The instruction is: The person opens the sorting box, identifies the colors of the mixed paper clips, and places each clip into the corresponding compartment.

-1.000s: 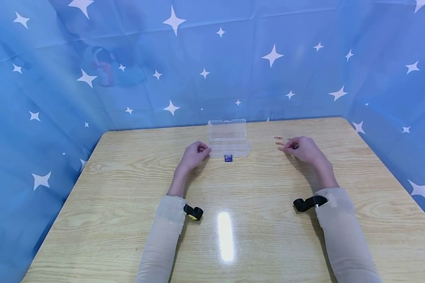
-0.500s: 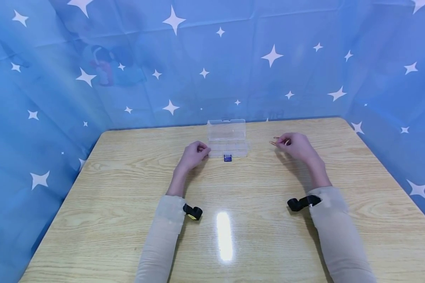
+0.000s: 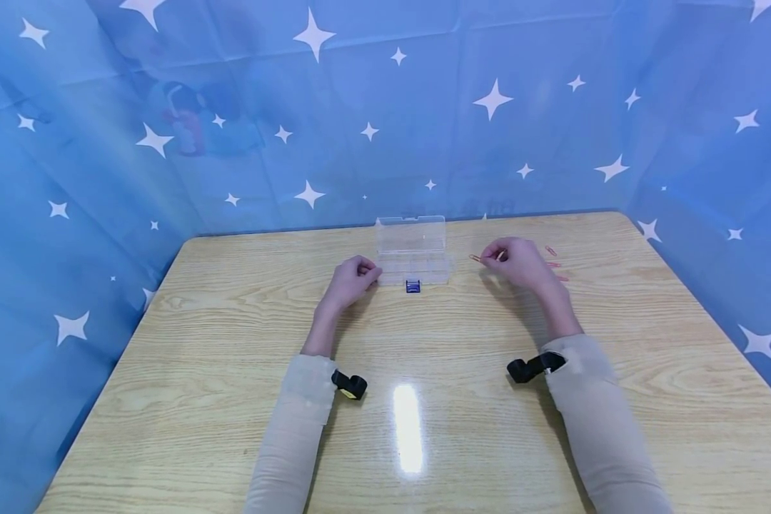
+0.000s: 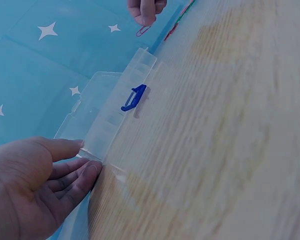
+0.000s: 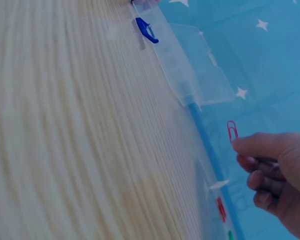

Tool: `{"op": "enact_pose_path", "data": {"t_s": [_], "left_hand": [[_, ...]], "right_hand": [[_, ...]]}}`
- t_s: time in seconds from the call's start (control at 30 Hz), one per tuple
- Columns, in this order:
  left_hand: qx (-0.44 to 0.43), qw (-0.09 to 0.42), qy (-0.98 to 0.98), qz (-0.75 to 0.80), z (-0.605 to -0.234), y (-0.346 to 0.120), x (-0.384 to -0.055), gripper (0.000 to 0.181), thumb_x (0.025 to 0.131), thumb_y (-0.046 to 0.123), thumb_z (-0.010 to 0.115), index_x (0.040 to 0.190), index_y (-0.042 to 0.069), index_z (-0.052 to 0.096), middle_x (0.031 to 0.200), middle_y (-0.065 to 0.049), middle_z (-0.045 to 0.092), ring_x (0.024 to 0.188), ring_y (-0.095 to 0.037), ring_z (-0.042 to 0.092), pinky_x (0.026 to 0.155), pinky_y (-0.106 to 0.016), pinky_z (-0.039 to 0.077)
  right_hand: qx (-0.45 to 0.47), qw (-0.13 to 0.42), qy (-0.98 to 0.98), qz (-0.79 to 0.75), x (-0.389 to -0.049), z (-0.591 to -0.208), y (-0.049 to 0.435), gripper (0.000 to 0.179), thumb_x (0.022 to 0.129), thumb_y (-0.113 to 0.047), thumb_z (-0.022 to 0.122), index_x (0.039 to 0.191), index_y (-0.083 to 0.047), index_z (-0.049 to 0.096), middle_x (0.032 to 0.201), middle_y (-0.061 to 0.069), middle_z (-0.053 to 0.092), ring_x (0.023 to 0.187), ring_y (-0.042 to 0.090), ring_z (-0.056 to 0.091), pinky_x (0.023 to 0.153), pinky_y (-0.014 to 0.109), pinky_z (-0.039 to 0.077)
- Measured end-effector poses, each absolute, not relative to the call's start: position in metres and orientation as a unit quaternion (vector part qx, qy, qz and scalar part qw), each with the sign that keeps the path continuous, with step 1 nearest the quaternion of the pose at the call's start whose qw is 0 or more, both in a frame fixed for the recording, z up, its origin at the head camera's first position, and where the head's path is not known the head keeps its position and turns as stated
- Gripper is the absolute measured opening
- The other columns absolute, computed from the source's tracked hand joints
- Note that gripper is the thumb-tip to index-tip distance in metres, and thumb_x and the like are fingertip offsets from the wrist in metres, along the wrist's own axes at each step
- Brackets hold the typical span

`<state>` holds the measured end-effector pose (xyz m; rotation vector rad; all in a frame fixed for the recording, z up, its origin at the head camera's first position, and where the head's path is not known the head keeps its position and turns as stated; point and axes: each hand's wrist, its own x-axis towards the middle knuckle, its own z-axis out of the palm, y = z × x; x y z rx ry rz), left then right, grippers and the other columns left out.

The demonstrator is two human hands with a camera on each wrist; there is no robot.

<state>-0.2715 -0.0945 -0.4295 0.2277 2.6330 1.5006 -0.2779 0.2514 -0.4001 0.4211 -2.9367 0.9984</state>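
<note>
A clear plastic box [image 3: 432,270] with its lid [image 3: 411,234] raised stands near the table's far edge, small compartments inside. Its blue latch [image 3: 413,286] faces the front. My left hand [image 3: 352,280] holds the box's left end; in the left wrist view the thumb [image 4: 70,148] lies on one side and the fingers curl beneath the corner. To the right of the box, my right hand [image 3: 517,263] pinches a red paper clip [image 5: 232,131] between thumb and forefinger. The clip is above the table, its looped end pointing toward the box.
Several more paper clips lie on the table right of my right hand, among them a red paper clip [image 3: 551,251] and a green one [image 5: 230,235]. Behind the wooden table [image 3: 231,428] hangs a blue curtain [image 3: 244,86] with white stars.
My right hand has moved left from the scattered paper clips, carrying the red paper clip toward the box. Clips it covered now show on its right. The left hand stays at the box.
</note>
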Motion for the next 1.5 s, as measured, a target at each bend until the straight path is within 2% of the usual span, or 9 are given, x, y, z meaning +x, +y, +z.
{"op": "enact_pose_path", "data": {"t_s": [0.83, 1.1, 1.5], "left_hand": [[0.080, 0.053, 0.863, 0.496, -0.431, -0.096, -0.273, 0.027, 0.103, 0.023, 0.061, 0.114, -0.001, 0.064, 0.095, -0.012, 0.067, 0.083, -0.021, 0.065, 0.072, -0.030, 0.050], [0.082, 0.051, 0.864, 0.494, -0.433, -0.097, -0.275, 0.026, 0.103, 0.023, 0.061, 0.113, -0.001, 0.064, 0.093, -0.011, 0.067, 0.081, -0.020, 0.065, 0.071, -0.030, 0.051], [0.079, 0.054, 0.859, 0.504, -0.431, -0.096, -0.273, 0.026, 0.103, 0.022, 0.061, 0.114, -0.002, 0.063, 0.094, -0.013, 0.067, 0.084, -0.022, 0.066, 0.072, -0.030, 0.052]], "right_hand": [[0.170, -0.024, -0.924, 0.342, -0.285, -0.400, 0.192, 0.011, 0.098, -0.012, 0.066, 0.099, -0.004, 0.073, 0.093, 0.009, 0.069, 0.080, 0.023, 0.059, 0.070, 0.035, 0.048], [0.172, -0.032, -0.923, 0.342, -0.287, -0.406, 0.189, 0.011, 0.098, -0.011, 0.066, 0.099, -0.003, 0.073, 0.093, 0.009, 0.069, 0.082, 0.023, 0.061, 0.073, 0.036, 0.049], [0.170, -0.039, -0.920, 0.352, -0.285, -0.406, 0.195, 0.016, 0.100, -0.015, 0.065, 0.106, -0.003, 0.073, 0.099, 0.010, 0.069, 0.086, 0.024, 0.061, 0.074, 0.037, 0.049]]}}
